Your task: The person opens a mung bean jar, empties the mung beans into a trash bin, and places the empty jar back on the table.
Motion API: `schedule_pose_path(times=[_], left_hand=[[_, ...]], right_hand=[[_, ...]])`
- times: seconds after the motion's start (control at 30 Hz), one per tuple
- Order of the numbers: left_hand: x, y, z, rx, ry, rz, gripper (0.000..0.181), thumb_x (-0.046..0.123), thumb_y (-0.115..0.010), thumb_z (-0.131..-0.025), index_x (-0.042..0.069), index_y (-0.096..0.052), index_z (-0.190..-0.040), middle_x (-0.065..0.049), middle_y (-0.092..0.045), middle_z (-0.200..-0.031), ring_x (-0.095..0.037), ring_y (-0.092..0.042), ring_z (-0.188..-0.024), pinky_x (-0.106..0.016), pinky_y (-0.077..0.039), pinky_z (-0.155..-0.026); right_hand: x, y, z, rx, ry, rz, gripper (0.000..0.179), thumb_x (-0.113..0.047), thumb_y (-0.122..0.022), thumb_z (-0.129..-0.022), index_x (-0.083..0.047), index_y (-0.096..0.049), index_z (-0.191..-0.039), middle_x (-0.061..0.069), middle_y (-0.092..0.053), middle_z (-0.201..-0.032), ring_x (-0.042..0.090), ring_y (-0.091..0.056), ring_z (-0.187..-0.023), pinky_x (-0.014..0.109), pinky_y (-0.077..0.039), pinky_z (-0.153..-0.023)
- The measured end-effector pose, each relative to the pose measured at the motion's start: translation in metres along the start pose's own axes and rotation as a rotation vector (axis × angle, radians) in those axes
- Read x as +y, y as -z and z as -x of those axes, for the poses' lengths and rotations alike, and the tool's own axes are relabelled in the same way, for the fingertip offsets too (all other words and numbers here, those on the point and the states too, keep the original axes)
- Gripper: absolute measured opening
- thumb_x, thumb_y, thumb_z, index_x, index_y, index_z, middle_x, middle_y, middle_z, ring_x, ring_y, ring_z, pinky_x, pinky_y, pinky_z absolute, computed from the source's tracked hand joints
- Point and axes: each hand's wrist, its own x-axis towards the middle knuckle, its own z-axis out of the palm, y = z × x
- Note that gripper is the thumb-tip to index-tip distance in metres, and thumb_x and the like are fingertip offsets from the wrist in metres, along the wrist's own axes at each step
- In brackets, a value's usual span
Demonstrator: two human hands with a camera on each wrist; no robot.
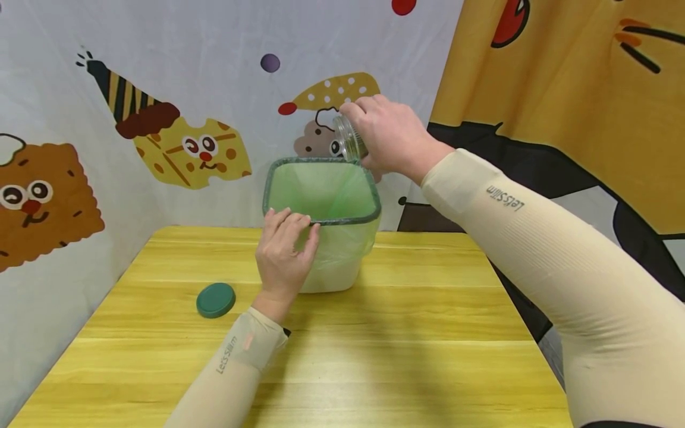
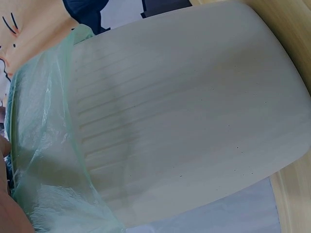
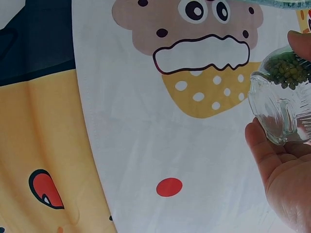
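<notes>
A whitish trash can (image 1: 329,276) stands on the table, its green plastic liner (image 1: 342,241) folded out over the dark rim (image 1: 342,222). My left hand (image 1: 283,252) holds the front left of that rim, fingers over the edge. My right hand (image 1: 390,134) grips a clear glass jar (image 1: 348,138), tipped on its side above the can's back right corner. In the right wrist view, small green beans (image 3: 286,70) lie inside the jar, along its lower side. The left wrist view shows the can's ribbed side (image 2: 184,111) and part of my left hand at the edge.
A dark green round lid (image 1: 216,299) lies on the wood-grain table (image 1: 428,309), left of the can. Behind the table hangs a white cartoon-print cloth (image 1: 214,59). A yellow and black cloth (image 1: 562,107) hangs at the right.
</notes>
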Motion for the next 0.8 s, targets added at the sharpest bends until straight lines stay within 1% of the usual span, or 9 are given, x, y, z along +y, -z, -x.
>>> schedule_pose_path(times=[0.47,0.8], left_hand=[[-0.0006,0.0006,-0.0003,0.0,-0.009,0.007,0.014,0.014,-0.08,-0.094,0.001,-0.078,-0.1,-0.015,-0.081,-0.1,-0.04,-0.074,-0.11,-0.057,-0.05,-0.117],[-0.0006,0.0008,-0.0005,-0.002,-0.01,0.007,0.014,0.014,-0.079,-0.094,0.001,-0.077,-0.1,-0.015,-0.081,-0.101,-0.04,-0.074,-0.11,-0.057,-0.05,-0.118]], right_hand=[[-0.0006,-0.0006,-0.0001,-0.013,0.009,0.022,0.094,-0.027,-0.09,-0.087,-0.005,-0.038,-0.161,0.022,-0.052,-0.158,0.043,-0.046,-0.149,0.059,-0.054,-0.112],[0.0,-0.0022,0.0004,0.006,0.025,0.024,0.092,-0.026,-0.091,-0.086,-0.004,-0.039,-0.159,0.022,-0.052,-0.157,0.043,-0.047,-0.148,0.058,-0.054,-0.112]])
